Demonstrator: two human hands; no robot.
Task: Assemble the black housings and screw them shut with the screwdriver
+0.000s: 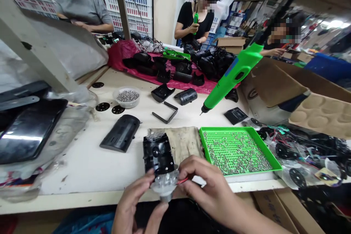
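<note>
A left hand (130,204) is pinching a clear round plastic piece (165,184) near the edge of the white surface (79,170), just before an open black plastic housing (157,151); the right hand (210,184), grip closed, is holding a thin red wire (182,180), which hard tugging could be loosening.

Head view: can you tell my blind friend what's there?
The left hand holds a clear part; the right hand pinches a red wire. Beyond lie a black shell and a green tray of screws; a screwdriver hangs above.
</note>
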